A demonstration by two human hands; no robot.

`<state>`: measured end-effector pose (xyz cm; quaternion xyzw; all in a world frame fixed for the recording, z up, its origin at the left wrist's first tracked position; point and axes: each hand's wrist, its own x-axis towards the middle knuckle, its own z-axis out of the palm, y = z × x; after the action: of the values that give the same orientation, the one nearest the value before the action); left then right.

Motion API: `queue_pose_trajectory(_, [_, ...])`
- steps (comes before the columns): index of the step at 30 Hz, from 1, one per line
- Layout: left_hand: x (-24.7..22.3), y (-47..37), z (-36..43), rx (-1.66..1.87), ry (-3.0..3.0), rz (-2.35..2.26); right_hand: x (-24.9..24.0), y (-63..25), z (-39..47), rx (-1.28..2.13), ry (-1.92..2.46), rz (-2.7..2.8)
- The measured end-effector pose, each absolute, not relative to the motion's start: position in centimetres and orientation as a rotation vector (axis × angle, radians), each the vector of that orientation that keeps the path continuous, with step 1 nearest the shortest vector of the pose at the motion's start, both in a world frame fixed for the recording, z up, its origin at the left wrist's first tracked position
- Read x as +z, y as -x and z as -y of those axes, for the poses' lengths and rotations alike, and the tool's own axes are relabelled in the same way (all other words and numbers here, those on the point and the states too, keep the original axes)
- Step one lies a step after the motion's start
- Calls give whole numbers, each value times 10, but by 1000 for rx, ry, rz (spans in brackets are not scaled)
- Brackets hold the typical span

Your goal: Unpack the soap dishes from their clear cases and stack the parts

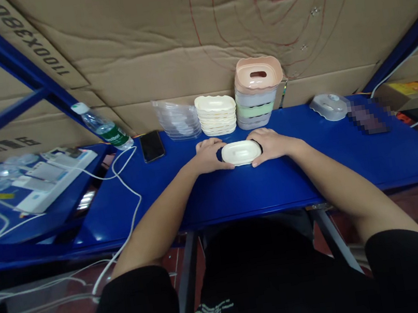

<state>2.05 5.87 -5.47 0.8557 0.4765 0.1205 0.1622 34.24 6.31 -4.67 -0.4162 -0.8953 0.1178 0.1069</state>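
Observation:
A small cream oval plastic dish (pixel 241 152), possibly a lid, is held level just above or on the blue table (pixel 249 192); I cannot tell whether it touches. My left hand (pixel 212 155) closes round its left end and my right hand (pixel 268 144) round its right end. Something dark shows between each hand and the dish. Behind my hands stands a stack of cream scalloped trays (pixel 217 116). Clear plastic trays (pixel 178 119) are nested to its left. On its right rises a taller stack of coloured tubs (pixel 255 98), with a peach one on top.
A phone (pixel 152 146) and a water bottle (pixel 104 127) are at the back left, near white cables (pixel 136 193). A translucent scalloped tray (pixel 329 106) lies at the right. Cardboard (pixel 144 40) walls the back, and blue frame posts (pixel 9 55) stand at the sides.

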Motion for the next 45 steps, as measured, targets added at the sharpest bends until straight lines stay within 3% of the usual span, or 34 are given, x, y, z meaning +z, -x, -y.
queue_pose_trajectory(13, [-47,-22,-54,121,-2425,-1406,-45,-346,-65,345,1151,2545])
queue_pose_trajectory(21, [-48,-21,-56,123,-2442,-1384,-4,-361,-83,-193,1097,2021])
queue_pose_trajectory(27, [-49,-21,-57,127,-2433,-1382,35,-379,-121,-439,1180,1972])
queue_pose_trajectory(39, [-53,-20,-56,171,-2473,-1332,43,-377,-136,-500,1137,2019])
queue_pose_trajectory(45, [-45,-14,-54,200,-2552,-1357,50,-366,-114,-521,997,1717])
